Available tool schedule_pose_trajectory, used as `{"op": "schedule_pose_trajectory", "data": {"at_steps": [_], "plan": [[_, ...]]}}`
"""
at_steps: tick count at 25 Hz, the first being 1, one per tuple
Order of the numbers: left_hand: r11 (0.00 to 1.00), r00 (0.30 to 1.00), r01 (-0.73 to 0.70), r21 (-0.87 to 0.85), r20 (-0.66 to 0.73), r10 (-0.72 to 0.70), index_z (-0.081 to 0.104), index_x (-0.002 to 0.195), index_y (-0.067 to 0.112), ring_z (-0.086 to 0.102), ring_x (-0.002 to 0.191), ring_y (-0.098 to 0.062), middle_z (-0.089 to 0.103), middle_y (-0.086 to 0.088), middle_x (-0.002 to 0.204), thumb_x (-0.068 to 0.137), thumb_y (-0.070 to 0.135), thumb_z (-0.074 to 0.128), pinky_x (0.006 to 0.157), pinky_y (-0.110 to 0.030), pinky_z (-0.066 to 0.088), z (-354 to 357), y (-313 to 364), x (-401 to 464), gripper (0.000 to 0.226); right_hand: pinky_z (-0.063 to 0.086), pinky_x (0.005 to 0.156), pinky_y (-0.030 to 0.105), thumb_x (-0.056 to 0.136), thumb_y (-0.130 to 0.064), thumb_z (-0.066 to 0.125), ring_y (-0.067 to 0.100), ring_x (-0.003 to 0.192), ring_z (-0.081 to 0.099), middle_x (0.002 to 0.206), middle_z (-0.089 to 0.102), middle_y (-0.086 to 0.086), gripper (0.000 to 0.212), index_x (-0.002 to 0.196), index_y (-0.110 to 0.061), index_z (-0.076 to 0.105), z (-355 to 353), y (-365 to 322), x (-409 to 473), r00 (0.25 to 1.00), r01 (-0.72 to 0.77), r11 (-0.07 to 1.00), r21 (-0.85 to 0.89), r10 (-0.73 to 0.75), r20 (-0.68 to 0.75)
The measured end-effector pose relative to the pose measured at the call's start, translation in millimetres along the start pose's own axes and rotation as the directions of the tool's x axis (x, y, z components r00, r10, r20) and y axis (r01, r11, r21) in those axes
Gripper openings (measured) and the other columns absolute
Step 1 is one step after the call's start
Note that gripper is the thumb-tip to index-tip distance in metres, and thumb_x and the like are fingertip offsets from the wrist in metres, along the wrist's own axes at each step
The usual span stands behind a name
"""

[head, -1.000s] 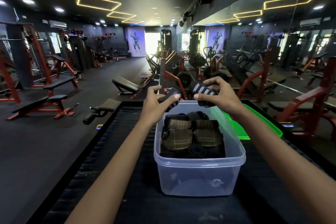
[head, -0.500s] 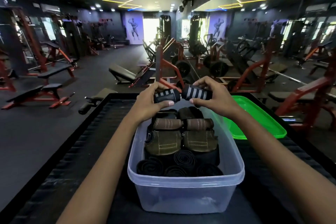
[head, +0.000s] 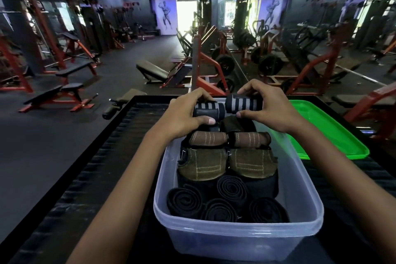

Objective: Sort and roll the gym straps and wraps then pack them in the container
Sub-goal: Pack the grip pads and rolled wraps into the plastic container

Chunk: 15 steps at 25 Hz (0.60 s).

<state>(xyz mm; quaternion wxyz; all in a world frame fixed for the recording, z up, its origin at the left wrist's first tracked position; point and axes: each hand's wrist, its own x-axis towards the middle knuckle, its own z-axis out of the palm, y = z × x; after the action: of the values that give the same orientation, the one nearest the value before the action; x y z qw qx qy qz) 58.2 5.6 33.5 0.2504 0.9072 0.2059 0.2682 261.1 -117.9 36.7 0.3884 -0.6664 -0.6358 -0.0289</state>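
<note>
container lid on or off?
Off. The green lid lies flat on the table beside the clear container, whose top is open with rolled wraps showing.

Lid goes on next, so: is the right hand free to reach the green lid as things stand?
Probably not yet: the right hand grips a striped wrap. The green lid lies uncovered just beside it.

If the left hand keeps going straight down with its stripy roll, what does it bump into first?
Probably the dark rolled wrap at the container's far end, just under the left hand and its striped roll. The brown roll lies a bit nearer; depth is hard to judge.
</note>
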Motion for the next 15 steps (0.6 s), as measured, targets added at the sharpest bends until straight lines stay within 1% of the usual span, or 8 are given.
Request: {"op": "schedule_pose_trajectory", "data": {"at_steps": [1, 3, 6, 9, 11, 13, 15], "plan": [[1.0, 1.0, 0.0, 0.026, 0.007, 0.0, 0.056, 0.109, 0.028, 0.057, 0.105, -0.01, 0.062, 0.013, 0.11, 0.075, 0.029, 0.079, 0.101, -0.045, 0.04, 0, 1, 0, 0.041, 0.05, 0.079, 0.031, 0.066, -0.018, 0.086, 0.01, 0.086, 0.061, 0.095, 0.065, -0.008, 0.042, 0.099, -0.02, 0.059, 0, 0, 1, 1.0, 0.0, 0.999, -0.039, 0.001, 0.025], [0.999, 1.0, -0.001, 0.038, 0.006, 0.001, 0.057, 0.11, 0.027, 0.056, 0.104, -0.009, 0.061, 0.013, 0.112, 0.075, 0.03, 0.078, 0.099, -0.041, 0.042, -1, 3, -1, 0.041, 0.051, 0.076, 0.039, 0.065, -0.021, 0.086, 0.016, 0.082, 0.061, 0.091, 0.062, -0.01, 0.042, 0.096, -0.02, 0.056, 0, -1, 2, 0.995, -0.011, 0.996, -0.094, 0.02, 0.096], [0.999, 1.0, 0.015, 0.049, 0.012, -0.016, 0.056, 0.11, 0.027, 0.056, 0.107, -0.011, 0.061, 0.012, 0.114, 0.075, 0.029, 0.078, 0.101, -0.045, 0.04, -1, 4, -2, 0.042, 0.048, 0.07, 0.039, 0.066, -0.019, 0.086, 0.022, 0.074, 0.06, 0.086, 0.059, -0.012, 0.044, 0.093, -0.02, 0.051, 0, 0, 4, 0.979, -0.059, 0.994, -0.089, 0.075, 0.188], [0.996, 0.998, 0.05, 0.07, 0.031, -0.052, 0.055, 0.113, 0.026, 0.053, 0.113, -0.014, 0.059, 0.012, 0.12, 0.078, 0.027, 0.076, 0.104, -0.046, 0.036, -1, 2, -1, 0.042, 0.044, 0.065, 0.035, 0.066, -0.015, 0.086, 0.014, 0.068, 0.058, 0.083, 0.057, -0.008, 0.047, 0.091, -0.017, 0.046, -3, 1, 8, 0.962, -0.085, 0.992, -0.088, 0.105, 0.252], [0.995, 0.997, 0.063, 0.073, 0.032, -0.065, 0.055, 0.116, 0.024, 0.052, 0.113, -0.014, 0.057, 0.012, 0.12, 0.081, 0.022, 0.074, 0.105, -0.045, 0.036, 0, 1, 0, 0.04, 0.047, 0.067, 0.036, 0.066, -0.011, 0.084, 0.014, 0.071, 0.058, 0.085, 0.056, -0.007, 0.047, 0.09, -0.018, 0.044, -5, 2, 12, 0.957, -0.058, 0.991, -0.119, 0.089, 0.277], [0.993, 0.996, 0.076, 0.092, 0.041, -0.08, 0.054, 0.118, 0.022, 0.05, 0.111, -0.014, 0.054, 0.012, 0.115, 0.084, 0.016, 0.07, 0.105, -0.045, 0.035, 0, -1, 3, 0.038, 0.049, 0.072, 0.042, 0.064, -0.01, 0.081, 0.021, 0.08, 0.057, 0.085, 0.053, -0.012, 0.046, 0.088, -0.021, 0.045, -5, 2, 15, 0.967, -0.011, 0.979, -0.204, 0.062, 0.248], [0.989, 0.996, 0.078, 0.124, 0.044, -0.084, 0.053, 0.119, 0.02, 0.047, 0.114, -0.016, 0.05, 0.011, 0.113, 0.085, 0.01, 0.067, 0.104, -0.046, 0.035, 1, -1, 5, 0.038, 0.047, 0.074, 0.043, 0.061, -0.011, 0.083, 0.022, 0.085, 0.054, 0.085, 0.051, -0.015, 0.047, 0.087, -0.021, 0.045, -3, 2, 16, 0.974, 0.02, 0.971, -0.239, 0.036, 0.224]]}}
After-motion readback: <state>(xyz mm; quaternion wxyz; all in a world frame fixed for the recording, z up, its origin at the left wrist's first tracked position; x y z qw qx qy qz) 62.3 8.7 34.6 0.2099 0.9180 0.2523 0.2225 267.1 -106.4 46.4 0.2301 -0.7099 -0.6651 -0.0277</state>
